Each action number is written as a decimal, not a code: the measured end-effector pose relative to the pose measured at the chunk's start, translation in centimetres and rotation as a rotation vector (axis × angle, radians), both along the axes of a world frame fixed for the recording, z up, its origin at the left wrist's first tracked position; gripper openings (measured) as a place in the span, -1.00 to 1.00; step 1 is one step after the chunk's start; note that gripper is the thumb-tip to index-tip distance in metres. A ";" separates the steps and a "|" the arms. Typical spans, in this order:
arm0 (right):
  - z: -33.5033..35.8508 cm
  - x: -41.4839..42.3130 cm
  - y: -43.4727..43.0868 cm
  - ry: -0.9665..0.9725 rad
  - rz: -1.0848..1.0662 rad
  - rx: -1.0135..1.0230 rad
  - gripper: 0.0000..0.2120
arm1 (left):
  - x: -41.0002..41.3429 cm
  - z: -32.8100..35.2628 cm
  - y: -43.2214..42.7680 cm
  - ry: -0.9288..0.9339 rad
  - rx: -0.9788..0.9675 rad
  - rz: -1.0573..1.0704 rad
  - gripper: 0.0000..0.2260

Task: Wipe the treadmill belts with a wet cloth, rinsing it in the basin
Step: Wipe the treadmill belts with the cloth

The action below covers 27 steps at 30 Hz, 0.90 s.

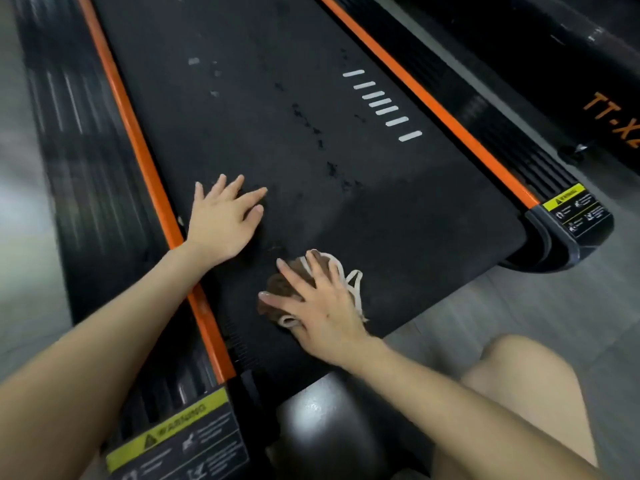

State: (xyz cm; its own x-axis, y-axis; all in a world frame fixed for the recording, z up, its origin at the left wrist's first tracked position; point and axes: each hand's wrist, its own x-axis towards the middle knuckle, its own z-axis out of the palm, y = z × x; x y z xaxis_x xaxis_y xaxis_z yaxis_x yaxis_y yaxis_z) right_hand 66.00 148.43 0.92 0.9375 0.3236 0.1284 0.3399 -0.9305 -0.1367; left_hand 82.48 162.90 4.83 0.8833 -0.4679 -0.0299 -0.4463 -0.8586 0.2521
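1. The right hand [325, 306] pressed the cloth [278, 285] flat, fingers spread, on the near end of the belt [242, 133].
2. The left hand [225, 220] lay open nearby, fingers straight.
3. Smudges [194, 61] farther up suggested most wiping remained; no basin showed.

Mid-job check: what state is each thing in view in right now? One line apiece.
Left hand: open, fingers spread, flat on the belt.
Right hand: open, fingers spread, pressing the cloth down.
Cloth: bunched under the right hand, lying on the belt.
Belt: dark, with darker specks down its middle, possibly wet drops.
Basin: not in view.
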 end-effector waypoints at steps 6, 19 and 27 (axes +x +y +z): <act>0.4 8.6 -4.7 0.069 -0.389 -0.011 -0.52 | -0.1 0.1 7.3 -0.212 0.093 0.105 -0.64; 0.4 11.8 3.6 0.047 0.079 -0.021 -0.49 | 0.4 -2.9 8.0 -0.184 0.029 0.137 -0.60; 0.1 5.5 6.2 0.015 0.173 0.018 -0.43 | 0.3 -2.9 8.0 -0.195 -0.001 0.146 -0.54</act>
State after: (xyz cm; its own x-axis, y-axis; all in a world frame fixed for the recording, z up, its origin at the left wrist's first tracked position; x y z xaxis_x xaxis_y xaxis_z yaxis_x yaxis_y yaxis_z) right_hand 71.47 154.63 0.98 0.8698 0.4781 0.1217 0.4926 -0.8555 -0.1594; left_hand 82.75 170.91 1.92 0.9305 -0.3350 0.1479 -0.3579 -0.9174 0.1738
